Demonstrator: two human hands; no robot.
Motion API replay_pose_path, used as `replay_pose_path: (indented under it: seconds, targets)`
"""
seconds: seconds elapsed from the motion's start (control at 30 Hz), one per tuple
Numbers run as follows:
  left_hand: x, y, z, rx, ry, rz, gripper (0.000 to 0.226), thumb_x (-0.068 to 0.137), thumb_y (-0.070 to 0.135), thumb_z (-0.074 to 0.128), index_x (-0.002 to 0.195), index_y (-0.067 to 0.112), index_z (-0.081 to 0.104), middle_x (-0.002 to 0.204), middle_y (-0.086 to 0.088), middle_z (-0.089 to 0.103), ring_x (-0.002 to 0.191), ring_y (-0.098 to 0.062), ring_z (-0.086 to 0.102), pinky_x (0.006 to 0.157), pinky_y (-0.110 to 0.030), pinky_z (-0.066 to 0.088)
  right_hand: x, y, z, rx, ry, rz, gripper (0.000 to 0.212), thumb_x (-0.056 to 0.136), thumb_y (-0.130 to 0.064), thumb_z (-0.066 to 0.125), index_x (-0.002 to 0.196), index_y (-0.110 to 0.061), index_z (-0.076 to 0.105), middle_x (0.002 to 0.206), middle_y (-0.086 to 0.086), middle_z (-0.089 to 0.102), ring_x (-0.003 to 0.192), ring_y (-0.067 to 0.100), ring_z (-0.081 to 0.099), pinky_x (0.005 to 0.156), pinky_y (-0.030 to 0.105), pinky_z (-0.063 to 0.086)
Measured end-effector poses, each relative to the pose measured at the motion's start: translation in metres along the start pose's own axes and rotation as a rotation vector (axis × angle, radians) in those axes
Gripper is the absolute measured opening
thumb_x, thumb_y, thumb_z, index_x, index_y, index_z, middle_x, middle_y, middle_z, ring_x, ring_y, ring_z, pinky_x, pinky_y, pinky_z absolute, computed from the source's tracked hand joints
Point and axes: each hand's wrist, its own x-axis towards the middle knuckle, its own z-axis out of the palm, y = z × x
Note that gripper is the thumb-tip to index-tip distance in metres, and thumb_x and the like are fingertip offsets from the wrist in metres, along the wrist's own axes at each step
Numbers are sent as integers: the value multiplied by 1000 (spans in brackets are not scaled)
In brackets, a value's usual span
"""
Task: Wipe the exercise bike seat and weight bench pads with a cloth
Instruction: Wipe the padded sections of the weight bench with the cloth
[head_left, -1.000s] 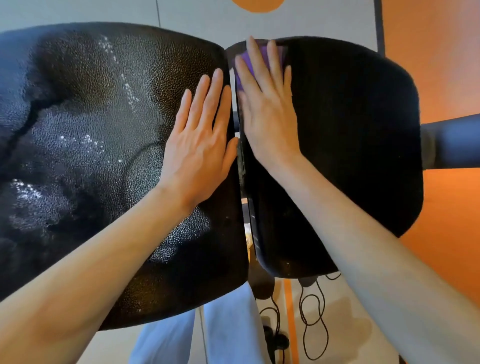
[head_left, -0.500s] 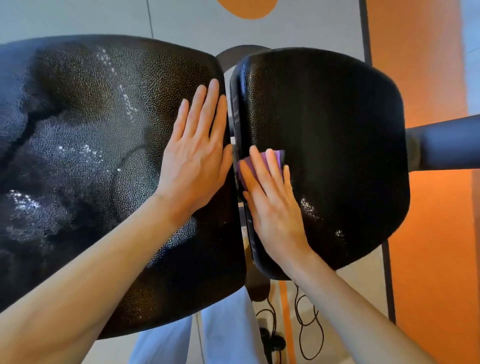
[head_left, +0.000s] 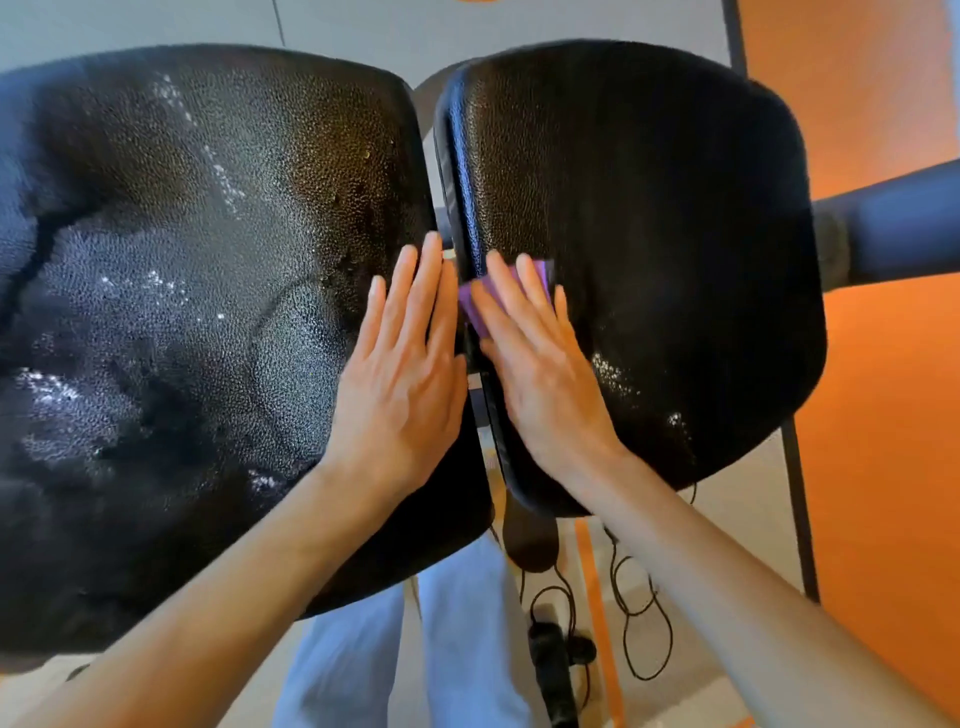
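left grip (head_left: 400, 384) flat on left pad (head_left: 197, 291), fingers straight. right grip (head_left: 540, 374) spread, pressing cloth (head_left: 535, 273) onto right pad (head_left: 675, 218).

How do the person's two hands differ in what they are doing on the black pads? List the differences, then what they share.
The right hand presses a purple cloth onto the right pad; the left hand rests bare on the left pad. The right hand looks slightly motion-blurred; the left hand looks sharp. Both lie flat with straight fingers, beside the gap between the pads.
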Motion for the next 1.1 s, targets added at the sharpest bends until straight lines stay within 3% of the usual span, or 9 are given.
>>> replay_pose_path:
  seconds: [0.13, 0.43, 0.57, 0.77, 0.9, 0.97, 1.1]
  targets:
    - [-18, 5, 5, -17, -41, -38, 66, 96, 23, 41, 153, -2, 20, 164, -17, 7, 152, -32, 3, 123, -42, 1, 60, -1, -27, 221, 73, 98, 45, 105, -15, 33, 149, -4, 31, 160, 12, 23, 151, 25, 11, 124, 44, 11]
    - [-28, 13, 12, -8, -56, -36, 67, 96, 27, 39, 152, -4, 20, 163, -21, 7, 152, -34, 4, 122, -42, -1, -54, -4, 14, -173, 89, 44, 52, 99, -11, 46, 150, -7, 33, 159, 12, 28, 149, 28, 20, 121, 46, 21]
    - [-28, 13, 13, -8, -53, -25, 68, 96, 28, 39, 152, -4, 18, 163, -22, 5, 152, -35, 3, 123, -46, 3, -126, -13, 17, -218, 54, 72, 52, 97, -10, 47, 148, -11, 38, 157, 9, 33, 148, 27, 25, 118, 48, 27]
    - [-28, 12, 15, 23, -52, -21, 68, 96, 29, 38, 153, -3, 17, 162, -23, 5, 151, -37, 4, 122, -44, 1, -16, -2, 10, -269, 76, 54, 54, 99, -17, 47, 150, -14, 33, 159, 9, 28, 149, 29, 22, 120, 47, 22]
    - [-28, 11, 15, 42, -56, -16, 68, 97, 30, 37, 153, -3, 15, 163, -22, 3, 152, -36, 2, 123, -44, 0, -89, 9, 12, -301, 30, 38, 58, 98, -11, 52, 151, -12, 30, 160, 8, 24, 150, 25, 17, 121, 46, 22]
    - [-29, 11, 14, 65, -61, -20, 68, 98, 31, 36, 153, -3, 14, 163, -21, 2, 152, -36, 1, 123, -45, 2, -134, 9, 5, -195, -21, 29, 58, 97, -9, 56, 150, -10, 33, 160, 8, 26, 150, 24, 17, 119, 49, 25]
    - [-29, 14, 13, 72, -61, -16, 68, 98, 30, 35, 153, -3, 15, 163, -22, 3, 151, -37, 3, 123, -46, 4, -61, 15, 4, -227, 51, 18, 49, 102, -21, 40, 150, -13, 33, 158, 7, 30, 149, 25, 23, 120, 49, 22]
